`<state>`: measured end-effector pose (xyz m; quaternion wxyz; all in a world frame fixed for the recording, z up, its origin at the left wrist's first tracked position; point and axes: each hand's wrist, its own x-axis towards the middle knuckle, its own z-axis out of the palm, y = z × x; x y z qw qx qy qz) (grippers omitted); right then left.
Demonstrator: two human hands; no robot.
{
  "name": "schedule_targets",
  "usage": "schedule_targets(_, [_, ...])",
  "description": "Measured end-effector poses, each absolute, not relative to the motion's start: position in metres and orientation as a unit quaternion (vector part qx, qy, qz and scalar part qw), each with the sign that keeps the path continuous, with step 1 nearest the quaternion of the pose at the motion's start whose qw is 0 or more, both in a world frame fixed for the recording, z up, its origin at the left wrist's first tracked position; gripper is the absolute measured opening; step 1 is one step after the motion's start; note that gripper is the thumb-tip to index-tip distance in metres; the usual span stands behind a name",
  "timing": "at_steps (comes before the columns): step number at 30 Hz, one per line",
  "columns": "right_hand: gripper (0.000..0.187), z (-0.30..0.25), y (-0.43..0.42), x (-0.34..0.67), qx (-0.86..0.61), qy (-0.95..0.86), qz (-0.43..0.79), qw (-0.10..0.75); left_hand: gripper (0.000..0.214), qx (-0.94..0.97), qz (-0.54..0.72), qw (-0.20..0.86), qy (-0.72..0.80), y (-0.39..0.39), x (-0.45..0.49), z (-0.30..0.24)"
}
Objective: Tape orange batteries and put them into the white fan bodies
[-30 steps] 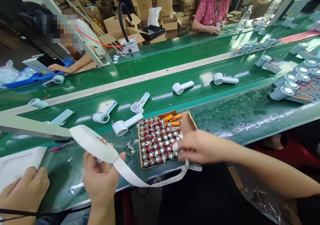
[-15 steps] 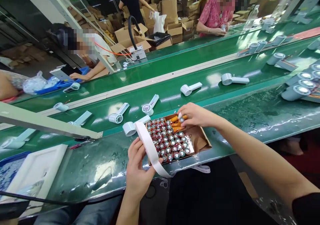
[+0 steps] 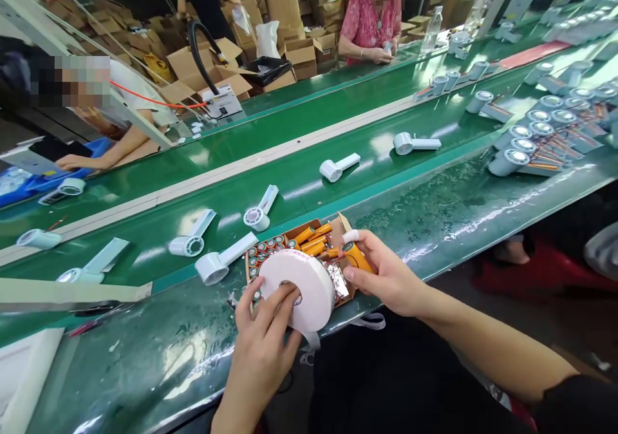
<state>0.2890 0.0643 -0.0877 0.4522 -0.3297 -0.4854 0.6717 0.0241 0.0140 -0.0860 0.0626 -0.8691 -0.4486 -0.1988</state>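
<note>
My left hand point(image 3: 270, 331) grips a wide roll of white tape point(image 3: 309, 286), fingers hooked into its core. The roll tilts over a cardboard box point(image 3: 344, 223) of batteries and covers part of it. Between the thumb and fingers of my right hand point(image 3: 386, 273) is an orange cylindrical battery point(image 3: 356, 257), just above the box's right side. Inside the box, several orange batteries point(image 3: 313, 244) lie on their sides, while others point(image 3: 263, 250) stand upright at the left. A loose end of tape point(image 3: 311, 340) hangs below the roll.
Pale blue handheld-fan housings point(image 3: 212, 266) lie along the green conveyor belt point(image 3: 290, 189). A dense group of housings with wires point(image 3: 526, 138) stands at the right. A metal post point(image 3: 72, 292) crosses the left side. Two seated people work across the belt; another stands behind.
My right hand has lifted a battery from the box and drawn it toward me. The tape roll has turned its flat face up over the box. The view has shifted right.
</note>
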Motion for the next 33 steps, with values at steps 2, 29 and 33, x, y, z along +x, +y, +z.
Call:
schedule_targets(2, [0.035,-0.088,0.064,0.302,-0.355,-0.571,0.587,0.451,0.051,-0.874,-0.183,0.067,-0.446,0.014,0.026,-0.084])
schedule_targets(29, [0.067,-0.107,0.079,0.285,-0.370,-0.242,0.615,0.653,0.058,-0.833,-0.224,0.117,-0.492,0.001,0.091,-0.112])
schedule_targets(33, [0.020,-0.096,0.138,0.410,-0.369,-0.263,0.409,0.792,0.043,-0.851,-0.175,0.026,-0.494,-0.004,0.052,-0.110])
